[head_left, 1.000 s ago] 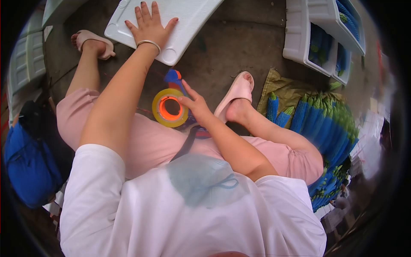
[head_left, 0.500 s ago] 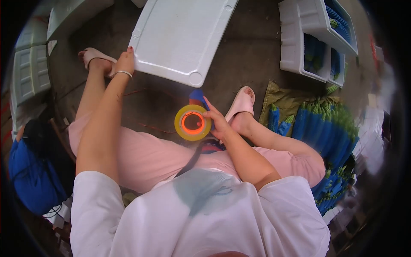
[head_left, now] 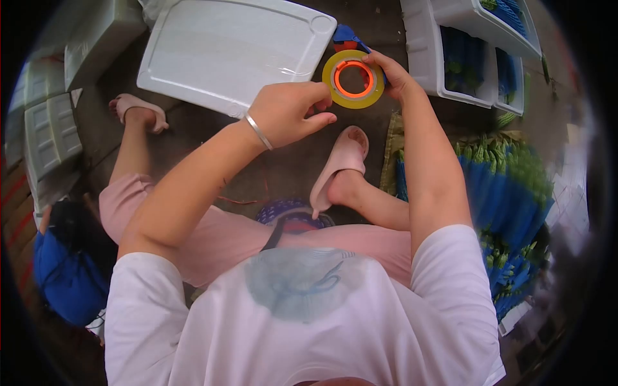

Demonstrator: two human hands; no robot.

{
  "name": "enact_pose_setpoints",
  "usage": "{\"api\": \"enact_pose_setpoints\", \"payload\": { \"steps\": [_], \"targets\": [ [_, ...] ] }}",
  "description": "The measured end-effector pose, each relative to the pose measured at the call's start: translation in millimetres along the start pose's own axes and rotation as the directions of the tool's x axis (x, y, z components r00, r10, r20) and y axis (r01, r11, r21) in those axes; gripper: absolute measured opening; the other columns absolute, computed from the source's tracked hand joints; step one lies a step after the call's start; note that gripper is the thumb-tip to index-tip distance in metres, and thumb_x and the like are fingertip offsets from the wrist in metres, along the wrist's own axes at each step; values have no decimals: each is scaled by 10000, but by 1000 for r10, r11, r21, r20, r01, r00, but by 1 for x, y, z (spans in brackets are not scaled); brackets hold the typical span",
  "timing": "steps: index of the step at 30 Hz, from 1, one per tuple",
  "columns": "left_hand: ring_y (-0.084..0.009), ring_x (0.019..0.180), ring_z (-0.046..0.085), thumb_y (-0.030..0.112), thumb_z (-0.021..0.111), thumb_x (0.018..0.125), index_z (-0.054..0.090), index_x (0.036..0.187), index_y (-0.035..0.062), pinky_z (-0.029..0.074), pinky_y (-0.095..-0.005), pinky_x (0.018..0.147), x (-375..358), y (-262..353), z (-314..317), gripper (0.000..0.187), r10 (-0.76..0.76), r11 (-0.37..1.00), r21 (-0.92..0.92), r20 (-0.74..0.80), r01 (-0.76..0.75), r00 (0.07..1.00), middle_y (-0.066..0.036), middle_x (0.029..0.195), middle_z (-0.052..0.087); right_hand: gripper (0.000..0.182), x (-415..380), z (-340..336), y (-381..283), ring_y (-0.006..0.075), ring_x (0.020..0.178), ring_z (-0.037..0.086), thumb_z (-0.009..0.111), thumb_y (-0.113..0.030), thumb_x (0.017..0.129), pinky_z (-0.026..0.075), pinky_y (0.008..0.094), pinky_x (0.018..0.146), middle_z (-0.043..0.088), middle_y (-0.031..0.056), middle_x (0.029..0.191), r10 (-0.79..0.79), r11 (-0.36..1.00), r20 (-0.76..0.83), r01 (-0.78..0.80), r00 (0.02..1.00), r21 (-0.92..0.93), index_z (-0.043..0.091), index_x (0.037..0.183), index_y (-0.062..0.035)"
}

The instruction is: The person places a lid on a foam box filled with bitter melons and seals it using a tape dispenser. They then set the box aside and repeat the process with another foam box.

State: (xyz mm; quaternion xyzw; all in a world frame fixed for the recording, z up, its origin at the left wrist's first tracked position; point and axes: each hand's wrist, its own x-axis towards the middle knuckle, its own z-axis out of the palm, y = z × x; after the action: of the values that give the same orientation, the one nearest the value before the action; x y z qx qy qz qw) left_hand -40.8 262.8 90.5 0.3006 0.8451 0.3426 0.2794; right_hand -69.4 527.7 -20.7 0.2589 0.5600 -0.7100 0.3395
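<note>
My right hand (head_left: 393, 76) grips a blue tape dispenser (head_left: 347, 36) that carries a large yellow tape roll with an orange core (head_left: 353, 79). The roll is beside the right end of a white foam box (head_left: 235, 51). My left hand (head_left: 293, 112), with a silver bracelet at the wrist, is just left of the roll, over the box's near edge. Its fingers are bent and its thumb points toward the roll, with a gap between thumb and fingers. Nothing shows in it.
White foam boxes (head_left: 425, 58) with blue-netted green vegetables stand at the upper right. More netted vegetables (head_left: 502, 193) lie at the right. White boxes (head_left: 51, 135) are stacked at the left, above a blue bag (head_left: 67, 276). My sandalled feet rest on the floor.
My left hand has let go of the box's corner and moved right toward the tape. The tape dispenser has moved up and right in my right hand. The box now lies more crosswise.
</note>
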Motion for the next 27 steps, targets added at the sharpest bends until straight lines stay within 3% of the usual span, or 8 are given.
{"api": "enact_pose_setpoints", "payload": {
  "steps": [1,3,5,13,19,21,23,27],
  "targets": [
    [-295,1155,498,344,735,708,529,1215,195,402,-431,951,0,-36,-4,567,331,919,267,-118,-291,936,-102,1251,530,638,-1,3,1,157,1045,539,623,-282,743,408,341,920,583,32,1138,8,1000,7,-8,1000,9,462,1357,-217],
    [-319,1416,53,408,783,620,204,1455,307,78,-598,1099,-24,-77,-3,1021,-16,728,675,188,-117,982,-56,1535,120,662,-11,17,10,161,1071,534,631,-300,743,400,349,934,574,39,1170,-19,997,-26,21,999,70,442,1371,-208],
    [-328,1419,40,415,802,573,229,1455,284,51,-569,1110,-30,-99,2,1060,-9,716,685,201,-134,979,-66,1543,99,681,-14,26,30,162,1084,530,634,-297,750,397,356,941,570,46,1185,-91,984,-27,94,996,154,417,1389,-203],
    [-272,1422,79,343,826,564,196,1458,309,71,-564,1112,-31,-115,13,1094,83,704,697,104,-132,991,-26,1543,104,727,-88,108,149,131,1062,540,640,-106,806,395,253,950,566,64,1209,-94,878,-55,109,994,467,290,1442,-83],
    [-276,1424,60,273,811,590,159,1464,326,80,-580,1107,-33,-116,15,1091,111,712,688,85,-139,990,-20,1549,73,712,-119,183,186,126,1033,551,648,-130,804,403,244,926,593,65,1169,40,973,7,-41,999,225,324,1437,-135],
    [-288,1427,22,188,740,624,152,1466,331,53,-594,1101,-31,-113,9,1038,13,700,700,180,-138,984,-16,1552,61,715,-110,197,182,128,1031,555,646,-138,805,420,248,911,593,64,1164,31,966,5,-31,1000,256,317,1440,-134],
    [-297,1427,-9,211,639,668,150,1468,334,16,-600,1096,-31,-115,8,946,20,715,684,184,-143,983,-15,1555,44,712,-108,212,183,139,1001,572,620,-153,818,451,260,884,600,63,1128,38,847,4,-34,999,530,290,1449,-130],
    [-293,1427,-15,331,492,792,179,1466,328,-21,-586,1097,-28,-123,9,743,34,772,619,185,-144,982,-14,1556,27,554,-95,206,198,153,872,614,571,-165,822,516,304,788,607,67,1083,138,787,91,-165,986,595,424,1352,-104]
  ]
}}
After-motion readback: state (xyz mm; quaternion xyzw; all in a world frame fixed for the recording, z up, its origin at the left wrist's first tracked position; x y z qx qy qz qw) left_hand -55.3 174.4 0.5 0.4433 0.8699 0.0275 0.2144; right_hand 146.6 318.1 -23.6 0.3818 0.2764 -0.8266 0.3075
